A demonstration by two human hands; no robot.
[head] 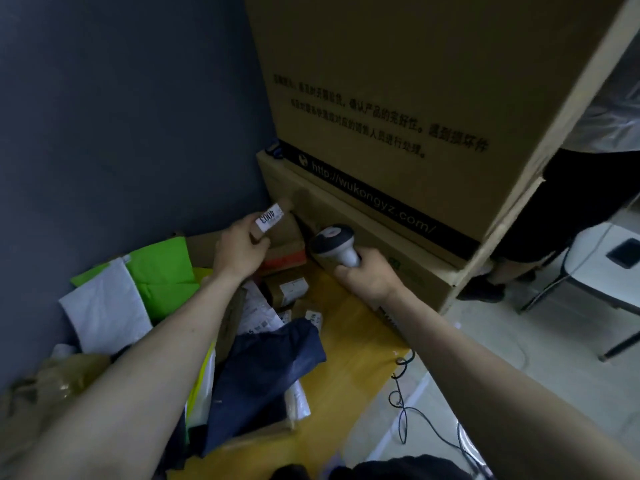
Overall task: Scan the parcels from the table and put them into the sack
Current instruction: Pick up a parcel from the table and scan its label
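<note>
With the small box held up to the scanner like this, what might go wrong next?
The left hand only pinches the small brown cardboard parcel with a white label at one corner, so it could slip. The grey handheld scanner in the right hand sits beside the label, not facing it, so the scan may miss.

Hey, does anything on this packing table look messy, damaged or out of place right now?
Nothing looks damaged or spilled. The parcels lie in a loose, overlapping heap on the yellow table. The left hand holds a small labelled box, and the right hand grips the scanner.
</note>
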